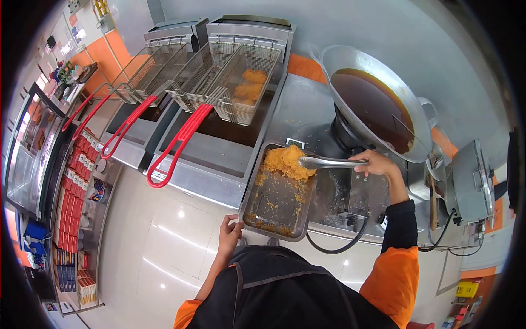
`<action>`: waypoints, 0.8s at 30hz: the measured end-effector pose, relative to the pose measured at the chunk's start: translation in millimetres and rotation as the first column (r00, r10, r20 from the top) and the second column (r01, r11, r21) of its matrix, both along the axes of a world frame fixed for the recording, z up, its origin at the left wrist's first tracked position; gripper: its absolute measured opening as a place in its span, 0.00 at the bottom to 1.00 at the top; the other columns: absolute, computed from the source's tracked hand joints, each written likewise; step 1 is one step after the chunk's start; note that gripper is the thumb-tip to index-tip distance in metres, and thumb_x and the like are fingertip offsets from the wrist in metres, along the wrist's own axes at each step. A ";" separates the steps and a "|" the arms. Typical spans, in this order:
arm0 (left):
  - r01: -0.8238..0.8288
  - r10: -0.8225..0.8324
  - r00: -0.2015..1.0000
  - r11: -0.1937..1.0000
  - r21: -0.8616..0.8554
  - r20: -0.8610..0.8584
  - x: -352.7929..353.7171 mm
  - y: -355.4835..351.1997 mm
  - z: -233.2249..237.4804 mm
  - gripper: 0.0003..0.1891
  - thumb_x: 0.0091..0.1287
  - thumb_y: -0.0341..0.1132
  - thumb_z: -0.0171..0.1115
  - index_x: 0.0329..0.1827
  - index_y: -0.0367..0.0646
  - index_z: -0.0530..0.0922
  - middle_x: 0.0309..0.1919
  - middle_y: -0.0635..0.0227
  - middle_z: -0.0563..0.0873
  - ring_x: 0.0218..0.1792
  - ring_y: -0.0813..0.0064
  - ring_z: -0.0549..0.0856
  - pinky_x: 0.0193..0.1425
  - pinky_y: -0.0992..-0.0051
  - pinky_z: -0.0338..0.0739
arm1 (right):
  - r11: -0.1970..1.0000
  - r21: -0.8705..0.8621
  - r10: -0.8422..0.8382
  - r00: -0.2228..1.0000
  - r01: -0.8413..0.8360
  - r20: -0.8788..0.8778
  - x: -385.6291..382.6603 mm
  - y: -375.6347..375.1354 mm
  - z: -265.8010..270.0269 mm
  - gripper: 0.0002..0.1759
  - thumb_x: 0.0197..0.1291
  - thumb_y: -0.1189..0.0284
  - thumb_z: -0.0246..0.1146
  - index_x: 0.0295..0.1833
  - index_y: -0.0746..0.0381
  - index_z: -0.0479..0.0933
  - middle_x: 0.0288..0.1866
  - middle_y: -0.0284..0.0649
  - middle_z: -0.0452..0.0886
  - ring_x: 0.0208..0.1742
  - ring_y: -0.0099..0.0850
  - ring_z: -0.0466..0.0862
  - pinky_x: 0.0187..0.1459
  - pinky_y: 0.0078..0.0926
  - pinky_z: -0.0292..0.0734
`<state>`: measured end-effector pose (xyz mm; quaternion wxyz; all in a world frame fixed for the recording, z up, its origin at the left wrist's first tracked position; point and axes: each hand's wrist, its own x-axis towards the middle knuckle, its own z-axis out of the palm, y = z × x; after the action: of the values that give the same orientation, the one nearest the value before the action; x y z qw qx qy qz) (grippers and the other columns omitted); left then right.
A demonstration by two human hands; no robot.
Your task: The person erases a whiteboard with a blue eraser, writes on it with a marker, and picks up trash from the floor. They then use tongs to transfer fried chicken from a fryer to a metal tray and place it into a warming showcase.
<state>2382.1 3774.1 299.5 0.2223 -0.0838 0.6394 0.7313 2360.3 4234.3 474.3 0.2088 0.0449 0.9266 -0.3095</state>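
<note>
My right hand (373, 163) is wrapped round the handle end of metal tongs (331, 163). The tongs' tips rest against a large breaded, crumb-coated piece (286, 162), whose core is hidden by the coating. This piece lies at the far end of a rectangular metal tray (307, 230); loose crumbs are scattered over the tray's bottom. With bent fingers, my left hand (230, 233) grips the tray's near left corner. The tray sits at the counter's front edge, beside the fryer.
Wire baskets (211, 68) with red handles (178, 142) hang over the fryer to the left; one holds golden fried pieces (251, 86). Right of the tray, a large wok (372, 107) contains dark oil. A black cable (345, 251) loops below the counter edge.
</note>
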 end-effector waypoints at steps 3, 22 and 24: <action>-0.003 0.003 1.000 1.000 -0.007 0.003 2.2 0.4 1.1 0.10 0.65 0.31 0.59 0.47 0.42 0.71 0.20 0.73 0.76 0.19 0.87 0.69 0.22 0.82 0.61 | 0.915 0.403 0.068 0.987 -0.003 -0.147 10.1 -6.0 -1.0 0.23 0.54 0.60 0.64 0.57 0.48 0.76 0.46 0.37 0.83 0.38 0.34 0.83 0.44 0.33 0.76; 0.022 -0.022 1.000 1.000 0.014 -0.010 5.1 1.5 -1.5 0.09 0.65 0.30 0.59 0.46 0.41 0.71 0.19 0.74 0.76 0.19 0.87 0.69 0.23 0.83 0.63 | 0.667 0.660 0.011 0.880 0.347 -0.474 78.5 -121.1 -46.4 0.26 0.50 0.70 0.65 0.58 0.51 0.72 0.39 0.34 0.79 0.33 0.37 0.83 0.31 0.36 0.78; 0.029 -0.029 0.999 1.000 0.009 -0.028 6.2 2.5 -2.5 0.09 0.66 0.30 0.59 0.46 0.41 0.71 0.18 0.74 0.76 0.19 0.87 0.69 0.22 0.83 0.63 | 0.643 0.654 0.020 0.846 0.397 -0.533 83.4 -123.4 -61.3 0.26 0.51 0.70 0.64 0.59 0.49 0.72 0.39 0.33 0.79 0.32 0.37 0.82 0.31 0.35 0.78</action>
<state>2388.3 3776.6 297.0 0.2245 -0.0633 0.6402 0.7320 2443.7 4110.9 413.0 -0.1071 0.1458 0.9807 0.0747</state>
